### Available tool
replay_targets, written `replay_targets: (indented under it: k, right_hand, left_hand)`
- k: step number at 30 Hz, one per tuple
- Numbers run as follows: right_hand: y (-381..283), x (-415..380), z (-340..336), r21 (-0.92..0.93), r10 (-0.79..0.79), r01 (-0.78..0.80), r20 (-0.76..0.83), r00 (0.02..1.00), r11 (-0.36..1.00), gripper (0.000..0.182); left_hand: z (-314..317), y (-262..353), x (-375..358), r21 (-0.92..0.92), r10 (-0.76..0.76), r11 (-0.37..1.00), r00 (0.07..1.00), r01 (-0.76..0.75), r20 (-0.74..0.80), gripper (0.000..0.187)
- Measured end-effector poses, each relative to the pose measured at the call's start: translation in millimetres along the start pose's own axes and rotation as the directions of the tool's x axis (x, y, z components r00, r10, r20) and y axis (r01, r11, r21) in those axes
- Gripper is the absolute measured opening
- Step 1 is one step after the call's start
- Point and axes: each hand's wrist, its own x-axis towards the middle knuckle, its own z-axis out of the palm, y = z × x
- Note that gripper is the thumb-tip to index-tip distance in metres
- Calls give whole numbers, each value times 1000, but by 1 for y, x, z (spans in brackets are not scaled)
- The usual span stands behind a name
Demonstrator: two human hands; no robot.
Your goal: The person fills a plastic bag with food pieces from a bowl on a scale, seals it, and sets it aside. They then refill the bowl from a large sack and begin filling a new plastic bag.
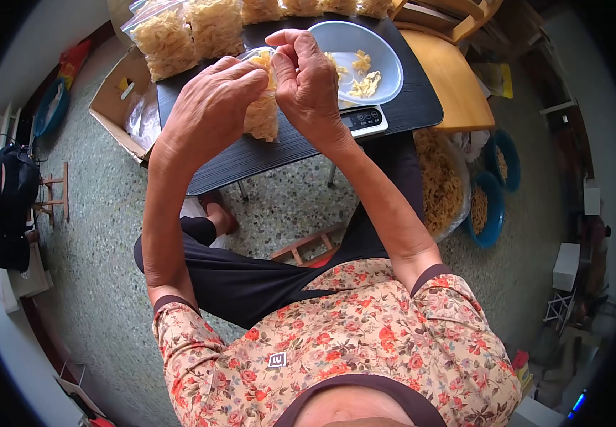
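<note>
Between my hands a clear plastic bag [261, 119] of pale yellow dried strips stands at the table's near edge. My left hand [215, 99] is closed on the bag's upper left side. My right hand [306, 87] is at the bag's top right, its thumb and fingers curled together; what they pinch is hidden. Yellowish pieces show at the bag's mouth between the hands. Just right of my right hand, a translucent white bowl [386, 53] holds a few loose dried pieces [365, 85]. It rests on a white digital scale [366, 121].
Several filled bags [212, 28] line the far side of the black table [422, 107]. A cardboard box [119, 107] with plastic inside is at left. On the right are a wooden chair [457, 92], a large bag of dried strips [440, 185] and blue basins [494, 213].
</note>
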Motion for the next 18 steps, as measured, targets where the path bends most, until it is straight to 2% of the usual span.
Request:
replay_targets:
  k: [2, 4, 7, 8, 9, 11, 12, 13, 14, 16, 18]
  right_hand:
    - [-1, 0, -2, 21, 22, -23, 36, 999, 1000, 18]
    - [-3, 1, 1, 40, 11, -14, 67, 998, 999, 16]
    - [-3, 5, -4, 58, -10, 3, 121, 993, 998, 15]
    - [-2, 7, -8, 58, -19, 10, 149, 989, 998, 14]
    - [-2, 10, -15, 58, -20, 11, 150, 989, 998, 14]
    - [1, 16, -33, 21, 101, -110, 255, 962, 994, 16]
    - [12, 19, -40, 0, 64, -65, 212, 975, 998, 16]
    - [25, 25, -51, -79, 24, -6, 227, 973, 997, 16]
    - [37, 31, -64, -155, -16, 55, 246, 969, 986, 15]
    - [49, 44, -96, -378, 21, 134, 377, 926, 916, 18]
    - [62, 49, -117, -639, 292, 67, 439, 849, 767, 22]
  left_hand:
    - [3, -1, 0, -4, 10, 1000, 1000, -10, 9, 25]
    - [5, 2, 1, 65, -62, 996, 990, 54, 127, 26]
    - [7, 2, 4, 85, -98, 993, 985, 87, 142, 24]
    - [4, 1, 4, 85, -98, 993, 985, 87, 141, 24]
    - [-2, 1, 4, 38, -81, 996, 989, 77, 127, 16]
    - [-9, 2, 6, -9, -68, 998, 991, 70, 114, 9]
    - [-10, 3, 7, -15, -55, 998, 998, 55, 16, 9]
    - [-12, 5, 6, -20, -43, 999, 996, 41, -80, 10]
    - [-16, 5, 6, -20, -50, 999, 996, 48, -78, 10]
    - [-25, 6, 6, 19, -80, 996, 993, 82, -89, 11]
    - [-31, 9, 5, 58, -76, 995, 989, 84, -127, 13]
